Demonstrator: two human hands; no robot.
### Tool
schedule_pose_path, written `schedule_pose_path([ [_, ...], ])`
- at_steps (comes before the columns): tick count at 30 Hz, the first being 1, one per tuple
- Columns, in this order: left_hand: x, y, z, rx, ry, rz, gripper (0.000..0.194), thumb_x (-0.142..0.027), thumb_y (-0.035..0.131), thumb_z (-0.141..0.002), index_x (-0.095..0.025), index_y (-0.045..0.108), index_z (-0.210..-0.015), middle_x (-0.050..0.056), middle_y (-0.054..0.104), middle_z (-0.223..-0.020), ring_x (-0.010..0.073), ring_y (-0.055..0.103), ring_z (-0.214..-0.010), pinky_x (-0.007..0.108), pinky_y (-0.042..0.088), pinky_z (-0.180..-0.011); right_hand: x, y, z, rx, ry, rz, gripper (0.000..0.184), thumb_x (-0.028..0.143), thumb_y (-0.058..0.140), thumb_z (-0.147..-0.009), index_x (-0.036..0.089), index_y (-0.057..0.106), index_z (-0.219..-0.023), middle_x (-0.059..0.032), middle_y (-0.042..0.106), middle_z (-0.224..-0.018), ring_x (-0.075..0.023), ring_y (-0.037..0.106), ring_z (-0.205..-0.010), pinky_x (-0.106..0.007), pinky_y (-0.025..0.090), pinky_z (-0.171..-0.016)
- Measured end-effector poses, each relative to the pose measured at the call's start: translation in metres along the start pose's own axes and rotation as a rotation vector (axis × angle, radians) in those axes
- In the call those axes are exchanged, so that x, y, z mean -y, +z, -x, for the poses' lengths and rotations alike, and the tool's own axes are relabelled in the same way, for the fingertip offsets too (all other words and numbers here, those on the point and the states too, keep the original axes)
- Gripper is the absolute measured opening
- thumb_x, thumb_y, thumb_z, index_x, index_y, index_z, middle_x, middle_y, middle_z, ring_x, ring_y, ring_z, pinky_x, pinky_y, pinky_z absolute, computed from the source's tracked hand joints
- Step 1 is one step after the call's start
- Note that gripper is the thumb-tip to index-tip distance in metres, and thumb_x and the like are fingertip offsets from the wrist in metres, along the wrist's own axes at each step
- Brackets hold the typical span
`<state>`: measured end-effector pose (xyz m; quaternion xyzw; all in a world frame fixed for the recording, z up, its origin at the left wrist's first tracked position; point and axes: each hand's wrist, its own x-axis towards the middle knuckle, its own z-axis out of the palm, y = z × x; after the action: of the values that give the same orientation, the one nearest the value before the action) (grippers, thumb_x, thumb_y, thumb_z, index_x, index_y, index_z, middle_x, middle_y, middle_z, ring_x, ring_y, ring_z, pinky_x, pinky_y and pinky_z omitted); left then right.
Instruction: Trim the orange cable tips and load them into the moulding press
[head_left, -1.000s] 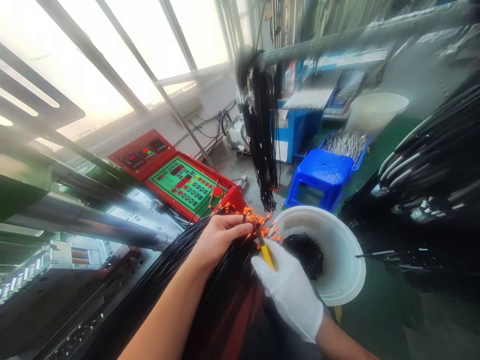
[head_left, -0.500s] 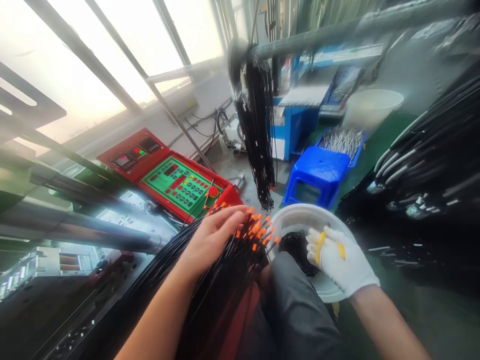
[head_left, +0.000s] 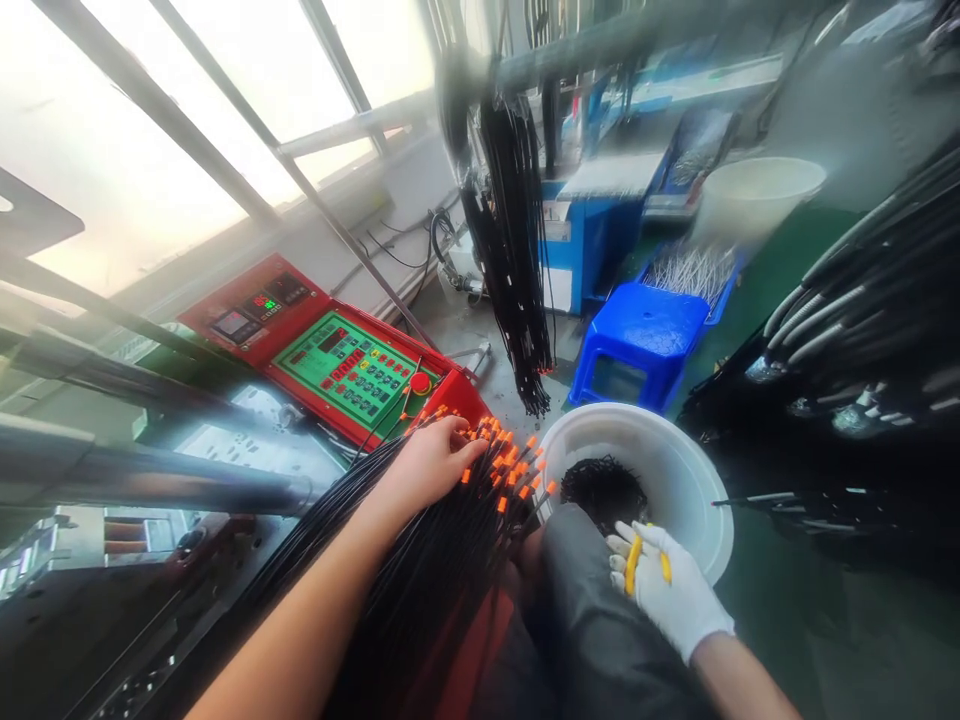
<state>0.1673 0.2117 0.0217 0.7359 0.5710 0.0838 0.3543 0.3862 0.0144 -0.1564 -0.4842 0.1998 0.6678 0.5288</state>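
A thick bundle of black cables [head_left: 442, 560] with orange end caps [head_left: 517, 470] lies across my lap, tips pointing away from me. My left hand [head_left: 431, 465], bare, rests on its upper side, fingers curled in among the capped ends; the fingertips are partly hidden. My right hand [head_left: 675, 590], in a white glove, is closed round yellow-handled pliers [head_left: 634, 565], whose jaws I cannot make out. It is over the near rim of a white bucket [head_left: 694, 480]. Small black pieces [head_left: 604, 485] lie at the bottom of that bucket.
A red control box [head_left: 300, 340] with a green button panel stands ahead on the left. Black cables [head_left: 514, 240] hang from a rail in front. Beyond the bucket are a blue stool [head_left: 649, 325] and a bin of white strips [head_left: 690, 275]. More dark cables [head_left: 847, 330] hang at the right.
My left hand has shifted slightly left and its fingers have curled in. My right hand has moved down toward me, from over the bucket to its near rim.
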Motion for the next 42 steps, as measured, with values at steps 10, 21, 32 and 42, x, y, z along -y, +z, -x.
schedule_pose_path([
  [10,-0.012,0.0,-0.007,0.357,-0.228,0.656,0.027,-0.029,0.069,-0.071,-0.014,0.066,-0.094,0.009,0.072,-0.085,0.0221,0.068,-0.072,0.032,0.054,-0.068,-0.013,-0.002,0.007,0.089,0.015,0.008,0.049,0.035,0.066,-0.074,0.018,0.051,-0.117,-0.0048,0.064,-0.081,-0.0137,0.059,-0.059,-0.026,0.048,-0.054],
  [21,-0.03,0.001,0.033,0.226,-0.123,1.054,0.022,-0.018,0.065,-0.077,-0.014,0.067,-0.098,0.006,0.072,-0.085,0.0166,0.067,-0.069,0.024,0.055,-0.064,-0.008,0.002,0.017,0.091,-0.021,0.035,0.052,0.034,0.067,-0.074,0.017,0.051,-0.12,-0.0052,0.064,-0.085,-0.0132,0.059,-0.062,-0.025,0.049,-0.055],
  [32,-0.031,0.007,0.034,0.271,-0.113,0.963,0.042,-0.019,0.07,-0.075,-0.017,0.059,-0.115,0.009,0.07,-0.099,0.0197,0.068,-0.08,0.032,0.056,-0.074,0.015,0.039,0.061,0.225,-0.31,0.304,0.055,0.033,0.067,-0.075,0.019,0.048,-0.125,-0.0012,0.061,-0.079,-0.012,0.054,-0.061,-0.022,0.048,-0.054],
  [42,-0.03,0.005,0.04,0.125,-0.024,0.99,0.026,-0.018,0.072,-0.074,-0.015,0.064,-0.098,0.003,0.07,-0.08,0.0125,0.065,-0.065,0.024,0.055,-0.067,0.012,0.124,0.128,0.318,-0.891,1.047,0.052,0.024,0.06,-0.074,0.027,0.05,-0.125,-0.0023,0.061,-0.113,-0.0198,0.059,-0.099,-0.032,0.045,-0.092],
])
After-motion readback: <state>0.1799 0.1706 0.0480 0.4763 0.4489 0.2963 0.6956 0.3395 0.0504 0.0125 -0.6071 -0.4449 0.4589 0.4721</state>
